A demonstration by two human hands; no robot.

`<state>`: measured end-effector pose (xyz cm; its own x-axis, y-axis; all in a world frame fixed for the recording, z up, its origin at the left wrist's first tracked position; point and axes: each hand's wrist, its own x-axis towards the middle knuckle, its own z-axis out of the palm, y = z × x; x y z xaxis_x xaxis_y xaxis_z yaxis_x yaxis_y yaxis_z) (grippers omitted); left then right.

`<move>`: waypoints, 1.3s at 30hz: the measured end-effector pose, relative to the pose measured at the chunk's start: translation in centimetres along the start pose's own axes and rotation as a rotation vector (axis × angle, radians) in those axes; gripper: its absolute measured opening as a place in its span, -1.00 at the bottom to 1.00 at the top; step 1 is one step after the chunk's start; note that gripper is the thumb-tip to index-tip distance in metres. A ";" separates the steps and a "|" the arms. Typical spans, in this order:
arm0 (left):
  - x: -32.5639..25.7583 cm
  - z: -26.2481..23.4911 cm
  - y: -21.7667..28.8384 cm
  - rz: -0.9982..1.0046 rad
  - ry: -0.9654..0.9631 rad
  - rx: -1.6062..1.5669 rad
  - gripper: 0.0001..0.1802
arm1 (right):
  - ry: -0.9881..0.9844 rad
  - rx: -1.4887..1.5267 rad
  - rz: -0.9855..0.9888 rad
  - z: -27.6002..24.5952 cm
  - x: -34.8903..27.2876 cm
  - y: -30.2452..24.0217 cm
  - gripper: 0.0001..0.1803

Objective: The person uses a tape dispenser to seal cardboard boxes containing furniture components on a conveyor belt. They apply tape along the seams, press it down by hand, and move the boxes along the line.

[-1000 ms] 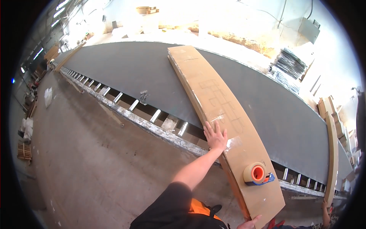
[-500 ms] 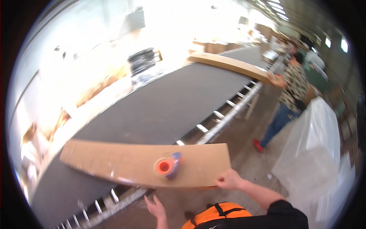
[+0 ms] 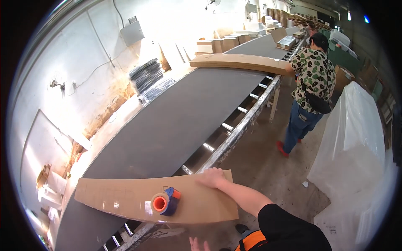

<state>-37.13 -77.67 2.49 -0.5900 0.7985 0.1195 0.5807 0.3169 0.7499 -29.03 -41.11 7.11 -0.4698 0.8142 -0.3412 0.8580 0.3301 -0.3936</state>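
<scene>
A long flat cardboard box (image 3: 125, 198) lies across the near part of the conveyor, its right end sticking out past the rail. My right hand (image 3: 211, 178) is at the far edge of the box near its right end, fingers bent over that edge. On top of the box rests a tape dispenser (image 3: 171, 201), blue with an orange core and a roll of tape. Below the near edge of the box, my left hand (image 3: 199, 244) shows only its spread fingers at the bottom of the view, touching nothing.
A grey conveyor belt (image 3: 167, 117) runs away with a roller-lined metal rail (image 3: 234, 140). Farther along, another long cardboard box (image 3: 238, 62) lies across it beside a person in a camouflage shirt (image 3: 314, 75). Plastic-wrapped goods (image 3: 347, 138) stand at the right.
My right hand has moved from the right end of the box to its far edge. The box sits lower and farther left in view. My left hand has dropped toward the bottom edge.
</scene>
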 end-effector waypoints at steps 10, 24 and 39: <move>-3.1 -6.2 -0.1 0.268 -0.048 0.350 -0.05 | 0.410 0.163 -0.086 13.1 -13.8 -2.6 -0.37; -6.9 -20.0 -5.4 0.119 -0.393 0.770 0.33 | 0.182 -0.245 -0.872 20.2 -29.0 -12.0 0.42; -5.4 -14.3 -8.3 0.439 -0.181 0.980 0.13 | 0.761 -0.019 -0.953 24.3 -25.2 -12.2 -0.58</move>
<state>-46.80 -91.96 4.89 -0.1767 0.9799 0.0926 0.9631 0.1916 -0.1888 -32.72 -77.28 -0.21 -0.6764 0.3113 0.6675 0.2419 0.9499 -0.1979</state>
